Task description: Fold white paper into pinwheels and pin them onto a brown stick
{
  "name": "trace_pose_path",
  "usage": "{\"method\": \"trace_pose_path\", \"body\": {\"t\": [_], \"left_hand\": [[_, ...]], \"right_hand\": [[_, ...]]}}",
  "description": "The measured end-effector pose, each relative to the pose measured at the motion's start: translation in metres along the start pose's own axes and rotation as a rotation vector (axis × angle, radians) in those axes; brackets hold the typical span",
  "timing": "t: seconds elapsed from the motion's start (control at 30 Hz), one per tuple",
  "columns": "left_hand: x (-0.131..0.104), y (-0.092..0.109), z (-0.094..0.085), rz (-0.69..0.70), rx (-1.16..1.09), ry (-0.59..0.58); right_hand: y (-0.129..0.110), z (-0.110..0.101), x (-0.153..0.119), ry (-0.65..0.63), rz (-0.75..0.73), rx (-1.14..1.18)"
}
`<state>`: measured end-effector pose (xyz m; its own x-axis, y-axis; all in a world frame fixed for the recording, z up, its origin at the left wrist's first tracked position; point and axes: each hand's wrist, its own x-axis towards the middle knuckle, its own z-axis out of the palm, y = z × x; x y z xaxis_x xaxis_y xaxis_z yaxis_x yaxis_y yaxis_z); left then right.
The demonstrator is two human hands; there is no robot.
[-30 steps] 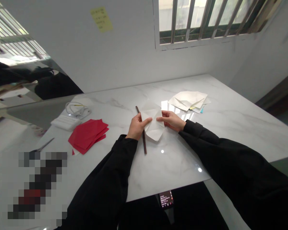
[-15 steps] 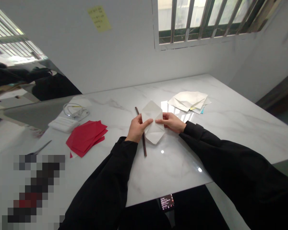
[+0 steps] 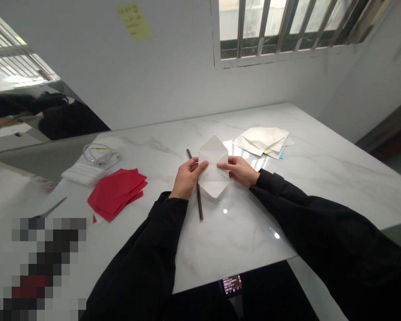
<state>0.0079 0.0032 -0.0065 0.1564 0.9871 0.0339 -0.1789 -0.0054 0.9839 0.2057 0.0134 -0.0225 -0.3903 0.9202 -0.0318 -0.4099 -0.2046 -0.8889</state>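
Note:
Between my two hands is a white paper envelope (image 3: 214, 178), its pointed flap standing up at the far end and its lower edge also pointed. My left hand (image 3: 186, 177) pinches its left side, thumb on top and fingers behind. On the right side my right hand (image 3: 242, 169) grips it the same way, thumb laid near the middle crease. A thin dark brown stick (image 3: 199, 203) lies on the table under and beside my left hand, partly covered by it.
Red envelopes (image 3: 116, 192) lie fanned at the left, near a white box (image 3: 83, 174) and a coiled cable (image 3: 102, 154). Cream envelopes (image 3: 263, 139) are piled at the back right. A dark slim tool (image 3: 53, 207) rests far left. A barred window (image 3: 287, 31) is above the table.
The envelope has turned slightly and straightened, its flap now pointing more directly away from me. My left thumb has slid a little outward toward the envelope's left edge. Both hands still hold it.

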Motion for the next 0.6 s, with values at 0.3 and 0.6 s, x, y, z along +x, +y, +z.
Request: {"method": "trace_pose_path", "body": {"t": [0.3,0.6], "left_hand": [[-0.0023,-0.0042,-0.0026,-0.008,0.088,-0.016],[-0.0037,-0.0025,-0.0037,-0.023,0.119,0.005]], "right_hand": [[0.0051,-0.0014,0.0011,-0.034,-0.005,-0.038],[0.0024,0.0023,-0.0016,-0.031,-0.006,-0.169]]}}
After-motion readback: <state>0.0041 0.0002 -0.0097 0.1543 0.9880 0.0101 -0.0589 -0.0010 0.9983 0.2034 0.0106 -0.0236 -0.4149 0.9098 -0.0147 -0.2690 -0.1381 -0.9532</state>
